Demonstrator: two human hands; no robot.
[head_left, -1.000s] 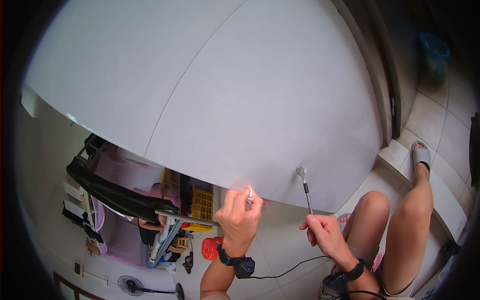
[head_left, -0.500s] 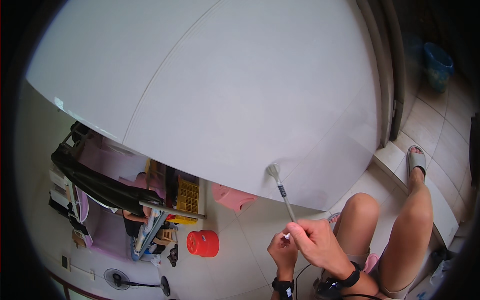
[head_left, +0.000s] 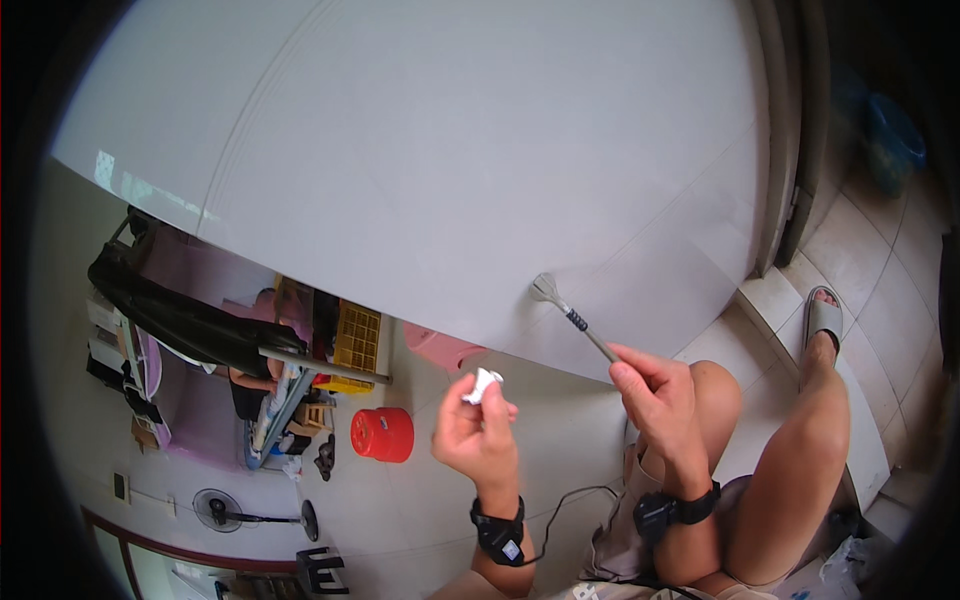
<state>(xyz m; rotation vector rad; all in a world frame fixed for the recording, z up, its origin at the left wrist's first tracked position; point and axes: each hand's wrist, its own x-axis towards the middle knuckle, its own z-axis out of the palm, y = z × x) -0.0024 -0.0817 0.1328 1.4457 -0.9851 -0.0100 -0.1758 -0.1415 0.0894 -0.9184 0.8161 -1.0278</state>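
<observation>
My right hand (head_left: pixel 660 405) grips the end of a slim metal rod (head_left: pixel 600 345) with a dark ribbed collar and a flared, fan-shaped head. The head points up and left in front of a large white panel (head_left: pixel 430 180); whether it touches the surface I cannot tell. To its left, my left hand (head_left: pixel 480 440) is raised with fingers pinched on a small crumpled white tissue (head_left: pixel 482 386). The hands are apart, and each wrist wears a black strap with a small device.
A pink stool (head_left: pixel 440 345) stands partly behind the panel's lower edge. Further left are a red bucket (head_left: pixel 382 435), a yellow crate (head_left: pixel 356 345), a fan (head_left: pixel 215 510) and another person beside a dark padded bar. A blue bin (head_left: pixel 893 145) sits beyond the doorway, right.
My left hand has moved away from the right, leftward and up, with the tissue. My right hand has risen slightly right, and the rod's head is higher. The view has shifted.
</observation>
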